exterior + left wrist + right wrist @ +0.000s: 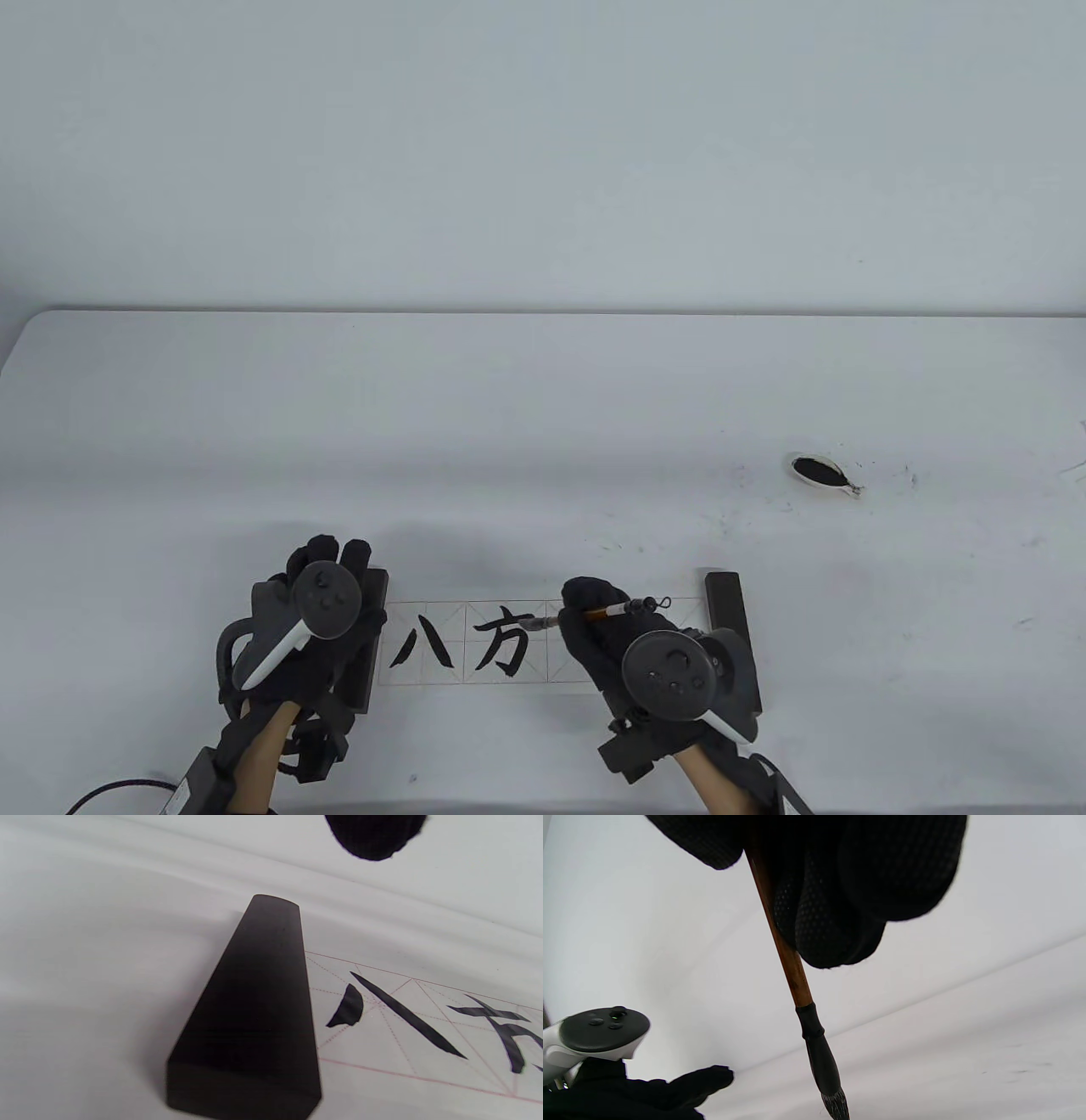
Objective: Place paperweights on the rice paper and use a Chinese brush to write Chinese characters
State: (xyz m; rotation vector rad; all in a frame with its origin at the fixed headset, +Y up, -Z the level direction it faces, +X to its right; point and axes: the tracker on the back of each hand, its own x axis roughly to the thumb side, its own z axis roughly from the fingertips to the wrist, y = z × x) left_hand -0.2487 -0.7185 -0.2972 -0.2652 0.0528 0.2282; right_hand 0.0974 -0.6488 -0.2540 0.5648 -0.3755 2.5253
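Observation:
A strip of gridded rice paper lies near the table's front edge with two black characters written on it. A dark paperweight sits on its left end, and my left hand lies over it with fingers stretched out. The left wrist view shows that paperweight beside the paper. A second dark paperweight holds the right end. My right hand grips the brush, its tip pointing left beside the second character. In the right wrist view the brown shaft ends in a dark inked tip.
A small white dish of black ink sits at the right, with ink specks on the white table around it. My left hand's tracker shows at the lower left of the right wrist view.

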